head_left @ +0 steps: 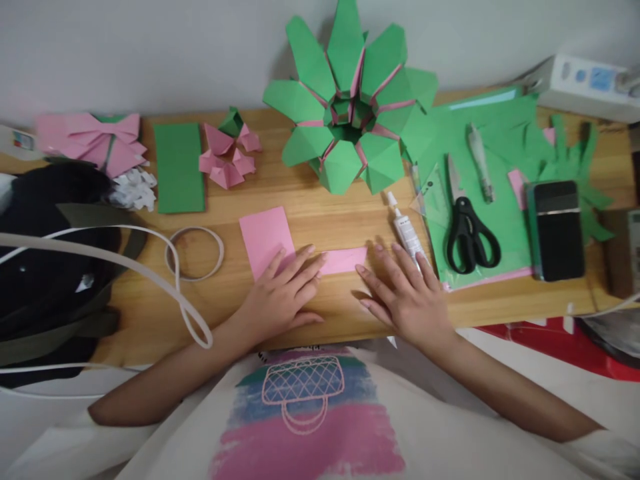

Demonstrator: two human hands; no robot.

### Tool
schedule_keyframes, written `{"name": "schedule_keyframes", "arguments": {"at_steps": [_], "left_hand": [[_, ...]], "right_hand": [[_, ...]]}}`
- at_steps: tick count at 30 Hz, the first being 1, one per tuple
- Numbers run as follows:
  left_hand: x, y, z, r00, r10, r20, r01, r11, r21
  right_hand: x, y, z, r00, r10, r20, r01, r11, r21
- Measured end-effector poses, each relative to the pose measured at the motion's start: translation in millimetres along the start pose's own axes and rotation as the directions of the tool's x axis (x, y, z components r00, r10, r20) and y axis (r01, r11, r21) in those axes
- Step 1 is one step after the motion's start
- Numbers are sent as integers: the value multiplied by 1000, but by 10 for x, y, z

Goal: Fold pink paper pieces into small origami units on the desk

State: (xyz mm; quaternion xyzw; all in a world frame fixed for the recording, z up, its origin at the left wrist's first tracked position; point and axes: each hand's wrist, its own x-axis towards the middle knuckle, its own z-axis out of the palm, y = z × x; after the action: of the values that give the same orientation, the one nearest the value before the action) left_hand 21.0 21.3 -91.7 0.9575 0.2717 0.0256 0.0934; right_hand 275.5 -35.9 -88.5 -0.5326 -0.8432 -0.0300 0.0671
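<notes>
A small folded pink paper strip (345, 260) lies on the wooden desk (320, 213) between my hands. My left hand (283, 293) lies flat with fingers stretched out, its fingertips touching the strip's left end and overlapping a larger pink paper sheet (265, 239). My right hand (405, 290) also lies flat with fingers spread, fingertips at the strip's right end, next to a small white glue bottle (406, 230). Neither hand grips anything.
A large green and pink folded paper flower (350, 107) stands at the back. Green sheets (495, 153) on the right carry black scissors (467, 230), a pen knife (481, 163) and a phone (555, 227). On the left are a green rectangle (179, 167), pink folded pieces (227, 157), a tape ring (195, 252) and a black bag (55, 267).
</notes>
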Motion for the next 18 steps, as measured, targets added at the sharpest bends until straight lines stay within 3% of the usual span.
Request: {"name": "schedule_keyframes", "arguments": {"at_steps": [6, 10, 12, 15, 18], "left_hand": [[-6, -2, 14, 1000, 5, -5, -5, 1000, -26], [22, 17, 22, 999, 0, -54, -2, 1000, -26], [62, 32, 6, 997, -20, -80, 17, 999, -42], [126, 48, -52, 990, -97, -100, 85, 990, -116], [150, 42, -120, 966, -223, -132, 189, 954, -233]], "right_hand": [[-25, -48, -47, 999, -7, -32, 6, 999, -33], [124, -19, -79, 997, 62, -33, -58, 992, 115], [294, 35, -94, 994, 106, 35, -111, 964, 241], [607, 117, -102, 951, 104, 291, -202, 922, 330], [838, 162, -91, 930, 99, 355, -224, 917, 331]]}}
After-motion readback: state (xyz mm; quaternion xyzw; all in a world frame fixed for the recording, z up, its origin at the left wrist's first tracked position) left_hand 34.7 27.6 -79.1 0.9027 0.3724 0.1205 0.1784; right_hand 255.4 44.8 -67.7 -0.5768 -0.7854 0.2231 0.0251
